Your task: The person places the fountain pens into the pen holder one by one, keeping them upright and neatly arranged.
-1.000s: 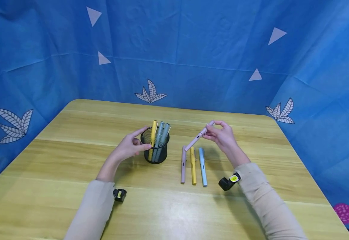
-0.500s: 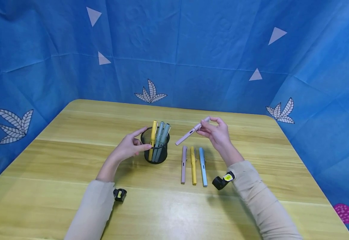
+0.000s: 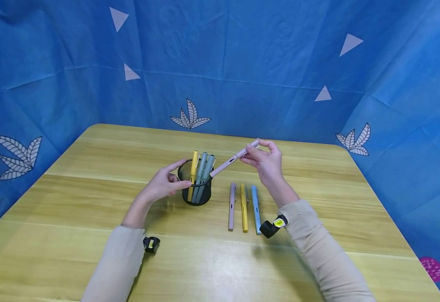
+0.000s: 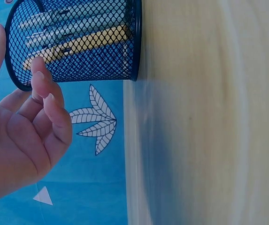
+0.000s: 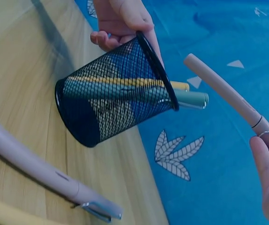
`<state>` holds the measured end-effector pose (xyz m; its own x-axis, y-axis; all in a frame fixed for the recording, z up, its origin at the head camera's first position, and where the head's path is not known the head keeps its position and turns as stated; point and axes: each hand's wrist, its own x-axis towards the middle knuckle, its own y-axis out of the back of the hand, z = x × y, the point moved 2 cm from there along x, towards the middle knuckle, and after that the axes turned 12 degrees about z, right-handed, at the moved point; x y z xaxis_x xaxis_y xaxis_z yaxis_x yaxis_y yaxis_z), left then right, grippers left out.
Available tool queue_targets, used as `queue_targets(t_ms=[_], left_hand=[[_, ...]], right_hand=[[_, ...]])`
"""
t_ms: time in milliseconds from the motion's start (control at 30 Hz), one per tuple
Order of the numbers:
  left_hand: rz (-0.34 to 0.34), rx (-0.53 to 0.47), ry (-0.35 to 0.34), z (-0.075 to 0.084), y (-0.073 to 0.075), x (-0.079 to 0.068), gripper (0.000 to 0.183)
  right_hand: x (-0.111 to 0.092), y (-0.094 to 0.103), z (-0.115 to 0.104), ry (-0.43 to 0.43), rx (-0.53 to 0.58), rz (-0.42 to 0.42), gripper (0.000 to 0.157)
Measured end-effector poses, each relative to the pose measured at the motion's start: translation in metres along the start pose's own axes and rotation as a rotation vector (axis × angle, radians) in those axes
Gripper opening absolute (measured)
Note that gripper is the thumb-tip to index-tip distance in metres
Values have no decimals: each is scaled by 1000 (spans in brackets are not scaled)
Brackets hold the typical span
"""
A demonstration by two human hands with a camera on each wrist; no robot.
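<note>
A black mesh pen holder (image 3: 206,194) stands upright on the table, with a yellow pen (image 3: 193,167) and two blue-green pens (image 3: 208,168) inside. My left hand (image 3: 158,184) grips its rim between thumb and forefinger; the other fingers are bent in. Pinched near its clip end by my right hand (image 3: 268,164), a pale lilac pen (image 3: 225,165) slants down to the left. Its lower end is at the right side of the rim in the head view; the right wrist view shows that end (image 5: 197,65) apart from the holder.
On the table, right of the holder, a mauve pen (image 3: 231,209), a yellow pen (image 3: 244,212) and a light blue pen (image 3: 255,205) lie side by side. A blue patterned cloth (image 3: 223,84) hangs behind the table (image 3: 189,260). Each wrist wears a small black camera (image 3: 269,229).
My right hand has carried the lilac pen up and left, from above the lying pens to the holder's rim. The left hand and the holder have stayed put.
</note>
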<state>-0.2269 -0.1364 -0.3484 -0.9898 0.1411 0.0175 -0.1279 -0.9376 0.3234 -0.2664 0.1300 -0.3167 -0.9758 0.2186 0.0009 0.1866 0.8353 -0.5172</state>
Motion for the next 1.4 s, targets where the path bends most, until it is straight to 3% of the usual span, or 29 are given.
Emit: queue_targets(t_ms=[200,467,900,1200,1400], left_hand=[[15,10,-7,-14,-1,7,75],[19,22,-1,-15,0,9,76],[3,21,2,14,0,-7,71],[8,6,-7,-8,1,6,75],[22,28,-15,-13,1,7,76]], right_hand=[[-4,-10,2,51,-29,-27,22],[-7,-21,7,156,-125,-50,25],[-11,-35,21,373,-312,-192,26],[-14,-41,28,411,-427,-233,21],[-17,-44,32,434,-553,-247,20]])
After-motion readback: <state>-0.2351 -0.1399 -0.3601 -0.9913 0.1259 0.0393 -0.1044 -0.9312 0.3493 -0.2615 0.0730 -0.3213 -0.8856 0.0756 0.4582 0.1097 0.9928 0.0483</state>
